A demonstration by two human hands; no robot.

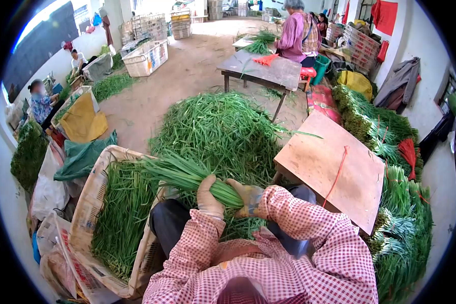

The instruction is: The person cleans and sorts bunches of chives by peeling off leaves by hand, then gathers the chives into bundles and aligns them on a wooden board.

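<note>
A bunch of garlic chives (180, 173) lies across my lap, its long leaves pointing left over the crate's edge. My left hand (209, 198), in a pale glove, is closed round the bunch. At its right end, my right hand (248, 197), in a stained glove, grips the stalks; its fingertips are partly hidden. Just beyond my hands rises a big loose heap of garlic chives (215, 126). A plastic crate (88, 207) with more chives (121, 218) stands at my left knee.
To my right, a tilted wooden board (324, 167) bears a red tie (338, 175). Bundled chives (397, 202) line the right wall beside red ties (408, 152). A dark table (268, 68) stands ahead, near a seated person (294, 33). Other people sit at the left.
</note>
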